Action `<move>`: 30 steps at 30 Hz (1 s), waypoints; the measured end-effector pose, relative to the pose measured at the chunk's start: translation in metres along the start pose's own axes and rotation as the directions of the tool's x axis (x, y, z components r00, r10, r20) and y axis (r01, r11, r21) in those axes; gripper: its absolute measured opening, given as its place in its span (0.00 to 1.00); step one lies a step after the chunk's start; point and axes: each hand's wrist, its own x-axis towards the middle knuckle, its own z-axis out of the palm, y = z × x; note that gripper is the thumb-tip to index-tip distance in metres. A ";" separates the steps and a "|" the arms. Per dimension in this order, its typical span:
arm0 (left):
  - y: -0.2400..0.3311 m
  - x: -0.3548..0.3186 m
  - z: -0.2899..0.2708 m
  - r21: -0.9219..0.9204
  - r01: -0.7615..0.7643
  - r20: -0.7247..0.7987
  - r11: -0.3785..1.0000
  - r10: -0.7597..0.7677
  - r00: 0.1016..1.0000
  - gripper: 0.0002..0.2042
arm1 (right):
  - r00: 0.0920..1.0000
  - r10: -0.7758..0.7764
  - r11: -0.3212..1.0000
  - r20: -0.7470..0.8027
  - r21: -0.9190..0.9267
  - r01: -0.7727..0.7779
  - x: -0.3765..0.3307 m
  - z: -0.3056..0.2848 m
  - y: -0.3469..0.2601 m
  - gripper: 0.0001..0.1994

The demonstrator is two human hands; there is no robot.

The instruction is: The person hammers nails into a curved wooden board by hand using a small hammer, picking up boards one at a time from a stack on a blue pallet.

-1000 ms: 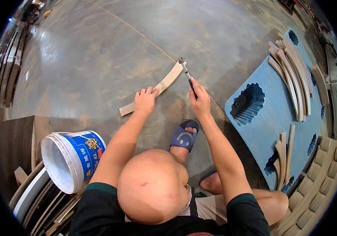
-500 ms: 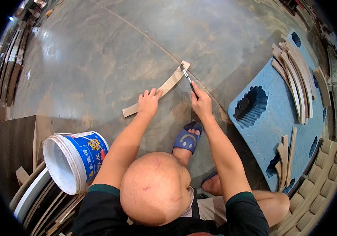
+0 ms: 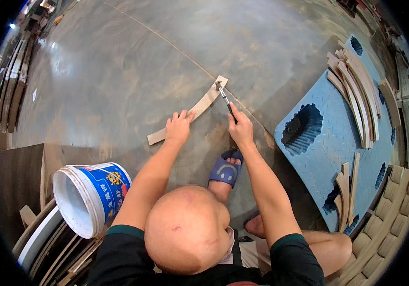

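Two hands on grey concrete floor [image 3: 118,71]: left [image 3: 178,127] flat on curved strip [image 3: 199,107], right [image 3: 240,128] gripping brush [image 3: 224,97].

Both bare forearms rise from the lower centre toward the middle of the frame. The left hand [image 3: 178,127] lies palm down, fingers spread and pressing flat. The right hand [image 3: 240,128], just to its right, is closed in a fist-like grip, knuckles up, wrist straight.

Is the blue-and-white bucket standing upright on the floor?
No, the blue-and-white bucket lies tipped on its side by the person's left arm, its white open mouth facing sideways.
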 end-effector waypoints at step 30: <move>0.005 0.021 -0.026 -0.201 -0.132 -0.076 0.971 0.119 0.990 0.39 | 0.952 0.303 0.877 -0.043 0.404 -0.261 -0.050 -0.051 -0.004 0.24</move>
